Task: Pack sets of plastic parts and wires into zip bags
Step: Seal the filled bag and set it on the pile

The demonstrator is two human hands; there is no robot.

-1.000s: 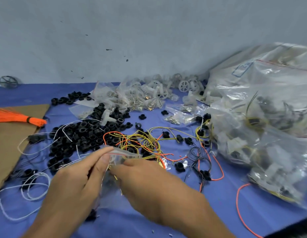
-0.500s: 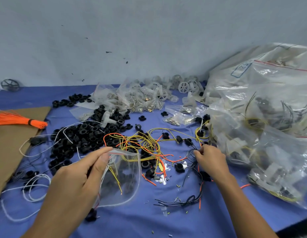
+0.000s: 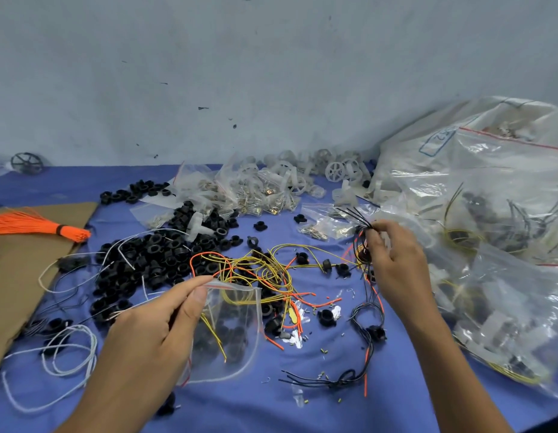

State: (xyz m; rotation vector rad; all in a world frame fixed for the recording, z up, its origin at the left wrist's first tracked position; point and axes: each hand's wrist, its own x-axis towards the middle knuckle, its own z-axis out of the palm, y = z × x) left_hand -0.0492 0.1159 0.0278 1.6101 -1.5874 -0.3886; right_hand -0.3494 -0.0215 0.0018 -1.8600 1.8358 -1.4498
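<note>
My left hand (image 3: 152,332) pinches the mouth of a small clear zip bag (image 3: 237,332) that hangs open and holds yellow wire and black parts. My right hand (image 3: 393,260) is raised over the table and pinches a bundle of thin black wires (image 3: 357,218) whose ends fan out above the fingers. More black wires (image 3: 340,381) trail on the blue cloth below it. A tangle of yellow and orange wires (image 3: 259,270) lies between my hands. A heap of black plastic rings (image 3: 156,257) sits to the left.
Large filled clear bags (image 3: 490,220) pile up on the right. Small bags of metal parts and white plastic wheels (image 3: 337,170) lie at the back by the wall. Cardboard (image 3: 18,276) with an orange tassel (image 3: 31,225) and white cords (image 3: 68,354) lie on the left.
My right hand left the bag mouth, reached right to the black wires and has now lifted a bundle of them. The left hand keeps holding the bag open.
</note>
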